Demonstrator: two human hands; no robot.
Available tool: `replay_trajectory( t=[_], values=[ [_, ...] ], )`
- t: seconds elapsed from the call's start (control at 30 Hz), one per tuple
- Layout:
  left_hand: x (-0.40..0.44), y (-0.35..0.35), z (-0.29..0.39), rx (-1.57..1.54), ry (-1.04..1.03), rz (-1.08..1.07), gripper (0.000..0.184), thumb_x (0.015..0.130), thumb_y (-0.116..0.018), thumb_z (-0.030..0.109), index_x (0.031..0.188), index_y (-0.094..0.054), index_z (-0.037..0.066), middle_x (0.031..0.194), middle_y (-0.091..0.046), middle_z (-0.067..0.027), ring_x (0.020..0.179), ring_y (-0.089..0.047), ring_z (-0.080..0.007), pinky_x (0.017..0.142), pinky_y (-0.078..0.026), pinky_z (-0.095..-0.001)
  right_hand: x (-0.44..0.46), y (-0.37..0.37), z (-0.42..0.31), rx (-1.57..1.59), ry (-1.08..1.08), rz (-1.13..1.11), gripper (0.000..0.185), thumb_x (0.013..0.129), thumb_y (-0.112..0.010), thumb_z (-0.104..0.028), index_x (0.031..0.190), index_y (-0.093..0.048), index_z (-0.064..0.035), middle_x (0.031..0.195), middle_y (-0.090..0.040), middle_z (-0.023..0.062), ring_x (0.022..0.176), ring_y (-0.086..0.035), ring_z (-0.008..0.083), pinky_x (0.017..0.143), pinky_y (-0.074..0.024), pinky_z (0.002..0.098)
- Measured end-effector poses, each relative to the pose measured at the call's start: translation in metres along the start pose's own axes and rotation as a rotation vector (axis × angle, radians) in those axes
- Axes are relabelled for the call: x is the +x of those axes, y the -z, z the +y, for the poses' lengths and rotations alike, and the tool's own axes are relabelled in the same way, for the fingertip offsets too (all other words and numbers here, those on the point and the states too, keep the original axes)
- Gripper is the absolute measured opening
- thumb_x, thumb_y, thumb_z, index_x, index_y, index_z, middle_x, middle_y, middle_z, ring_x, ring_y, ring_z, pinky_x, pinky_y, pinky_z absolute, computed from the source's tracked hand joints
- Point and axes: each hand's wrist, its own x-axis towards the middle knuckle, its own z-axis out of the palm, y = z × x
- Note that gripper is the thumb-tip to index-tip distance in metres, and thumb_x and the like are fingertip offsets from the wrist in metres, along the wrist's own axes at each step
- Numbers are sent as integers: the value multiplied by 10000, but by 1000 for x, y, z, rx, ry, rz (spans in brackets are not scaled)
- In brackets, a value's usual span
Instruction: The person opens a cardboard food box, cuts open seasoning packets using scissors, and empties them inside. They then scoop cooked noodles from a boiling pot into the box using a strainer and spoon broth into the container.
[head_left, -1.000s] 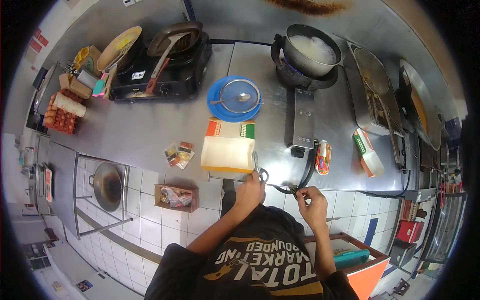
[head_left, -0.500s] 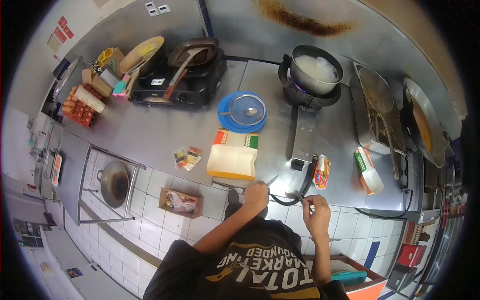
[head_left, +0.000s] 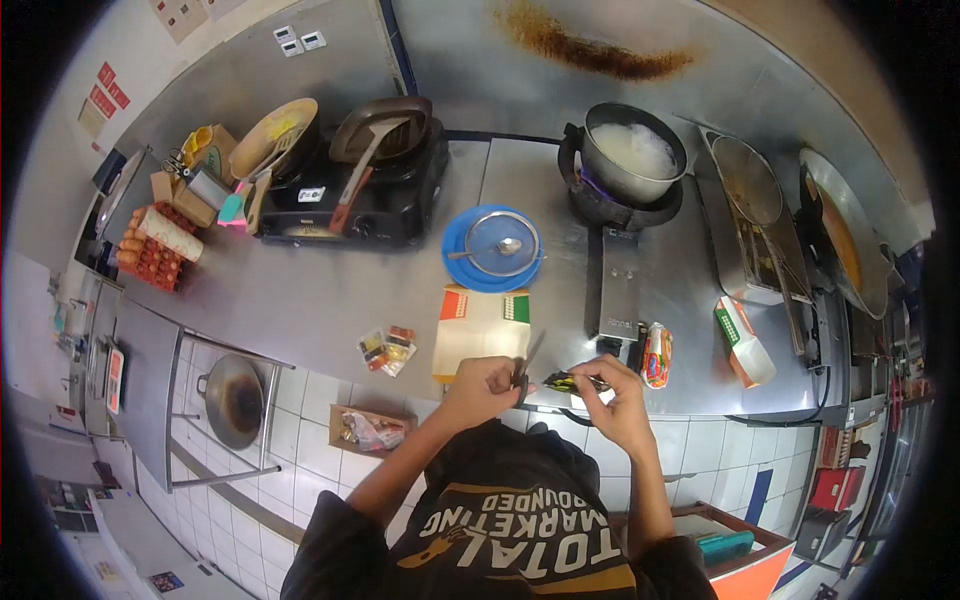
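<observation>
My left hand [head_left: 478, 388] is closed around the dark handles of a pair of scissors [head_left: 535, 348], whose blades point up and away from me. To its right, my right hand [head_left: 618, 402] pinches a small dark sachet [head_left: 563, 382] with green and yellow marks. The sachet is just right of the scissors, apart from the blades. Behind my left hand lies an open paper food box [head_left: 484, 335] with red and green corners. Several small seasoning packets [head_left: 388, 350] lie left of the box. A colourful noodle packet [head_left: 657, 355] rests beyond my right hand.
A pot of foamy white liquid [head_left: 636, 150] sits on a lit burner [head_left: 612, 285]. A strainer and spoon rest on a blue plate [head_left: 460, 270]. At left are a two-pan stove [head_left: 345, 215] and eggs [head_left: 150, 255]; at right, a folded paper box [head_left: 745, 345] and a wok [head_left: 850, 235].
Both hands have moved nearer my body's front and the counter edge, shifting left. The sachet has turned toward the scissors, showing its green and yellow marks. The camera view has tilted slightly.
</observation>
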Motion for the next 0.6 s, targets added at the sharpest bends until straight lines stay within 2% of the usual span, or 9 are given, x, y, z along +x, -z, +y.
replay_trajectory(
  t=[0.13,0.2,0.23,0.3,0.37,0.47,0.53,0.57,0.6],
  values=[
    [25,33,15,138,-147,-53,327,822,-778,79,677,-487,42,527,-330,71,527,-276,-27,471,-229,-262,32,-29,-11,102,12,-85,109,873,-670,-2,972,-716,-1,869,-683,85,754,-629,129,674,-477,242],
    [27,46,25,178,-16,-109,453,861,-720,-17,630,-344,85,724,-577,-17,708,-549,-51,631,-452,-213,39,-42,-13,136,-61,-99,128,871,-679,3,995,-711,2,885,-692,89,794,-645,130,709,-496,255],
    [30,48,23,177,-19,-118,453,861,-720,-17,630,-344,85,724,-577,-17,708,-549,-51,631,-452,-213,44,-47,-12,169,-121,-113,151,868,-687,7,1019,-705,6,901,-702,92,835,-662,131,744,-514,267],
    [33,49,16,-194,-104,-9,446,861,-727,-9,623,-361,85,740,-602,-32,691,-554,-58,603,-429,-212,43,-67,1,421,-213,-69,190,875,-705,2,1064,-691,6,960,-716,72,877,-656,96,759,-518,249],
    [33,56,28,-209,7,35,414,866,-732,9,623,-403,75,695,-574,-11,673,-525,-44,582,-413,-219,48,-87,7,842,-330,0,212,862,-732,-9,1067,-680,3,977,-717,42,832,-640,73,727,-508,233],
    [38,75,16,-222,131,71,335,866,-743,44,638,-498,55,617,-474,56,592,-452,-7,547,-373,-216,48,-107,26,793,-437,-28,180,859,-747,-31,1028,-691,-8,930,-730,48,830,-660,79,745,-529,237],
    [39,103,-4,187,-136,44,311,818,-799,157,663,-554,48,535,-459,43,506,-432,-34,489,-357,-265,48,-111,30,729,-503,-39,174,859,-748,-36,1023,-694,-11,917,-734,49,823,-668,84,751,-538,243],
    [35,116,-3,186,-129,46,311,818,-799,157,663,-554,48,535,-459,43,506,-432,-34,489,-357,-265,52,-109,28,778,-521,8,149,869,-743,-51,1007,-699,-17,911,-735,52,812,-673,87,739,-538,236],
    [33,126,20,466,-24,-33,286,810,-799,152,678,-568,50,539,-478,12,507,-436,-56,500,-356,-254,55,-107,27,827,-538,56,127,878,-739,-67,992,-705,-23,904,-736,54,801,-677,89,727,-539,229]
  ],
)
